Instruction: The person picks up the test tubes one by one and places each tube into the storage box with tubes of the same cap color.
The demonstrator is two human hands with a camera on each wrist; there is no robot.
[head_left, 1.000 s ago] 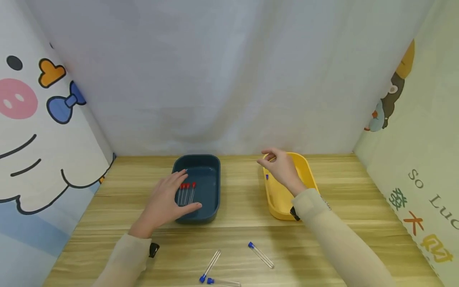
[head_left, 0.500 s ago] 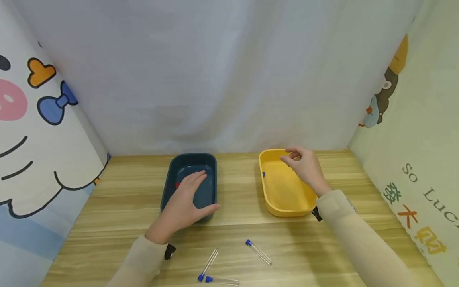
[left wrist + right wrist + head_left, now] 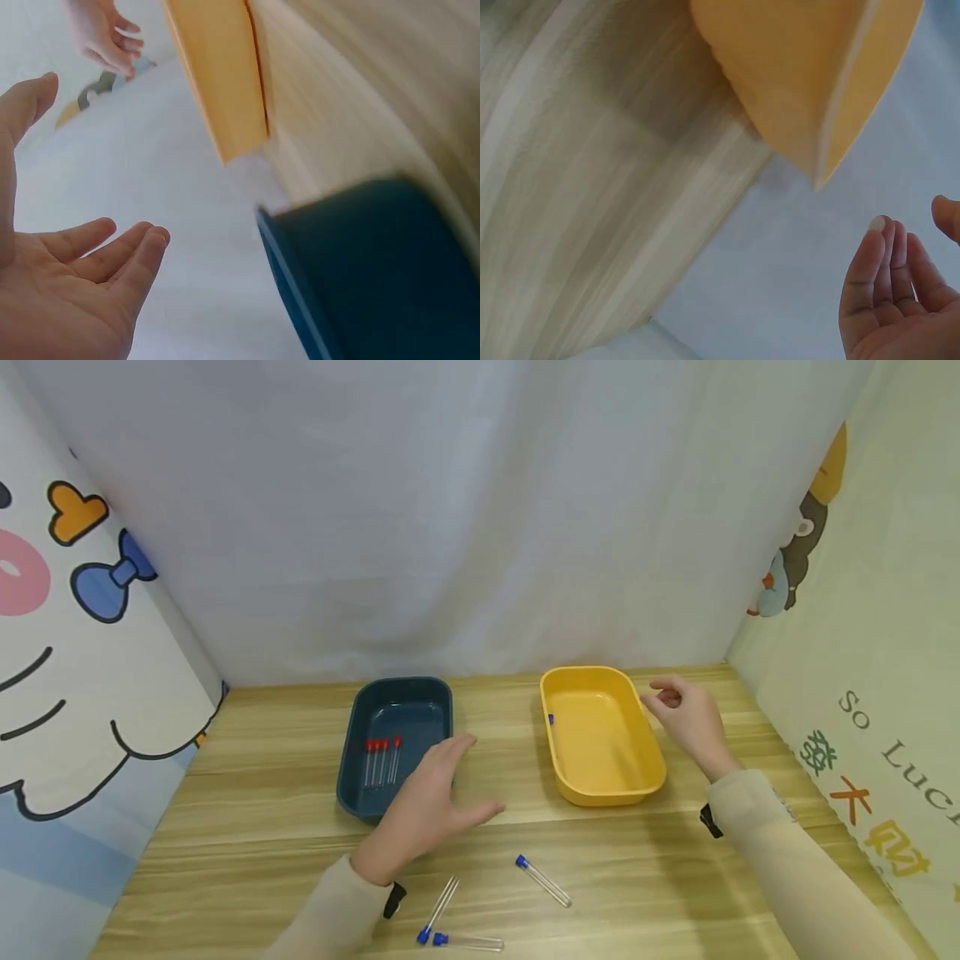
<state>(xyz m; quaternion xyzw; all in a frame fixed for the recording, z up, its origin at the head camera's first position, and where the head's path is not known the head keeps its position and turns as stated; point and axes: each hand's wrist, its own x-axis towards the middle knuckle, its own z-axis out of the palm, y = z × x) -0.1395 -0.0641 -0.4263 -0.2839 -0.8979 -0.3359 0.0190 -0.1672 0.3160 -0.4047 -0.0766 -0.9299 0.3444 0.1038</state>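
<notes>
My left hand (image 3: 427,802), thumb and fingers spread, hovers by the near right corner of the dark blue tray (image 3: 402,687). It holds nothing, and the left wrist view shows a bare palm. Inside that tray lie several red-capped tubes (image 3: 382,764), side by side. My right hand (image 3: 690,722) is just off the right rim of the yellow tray (image 3: 611,793), fingers loosely bent around air; its palm is bare in the right wrist view. One blue cap (image 3: 551,719) shows against the yellow tray's left wall; the rest of that tube is hard to make out.
Three blue-capped tubes lie on the wooden table in front of the trays: one tube (image 3: 543,881) on the right, a slanted tube (image 3: 438,910) and a level tube (image 3: 468,942) nearer me. A pale curtain (image 3: 480,527) hangs behind; printed cloths flank both sides.
My right hand has moved right, from over the yellow tray to beyond its right rim. My left hand has shifted right and nearer, off the dark blue tray, uncovering the red-capped tubes.
</notes>
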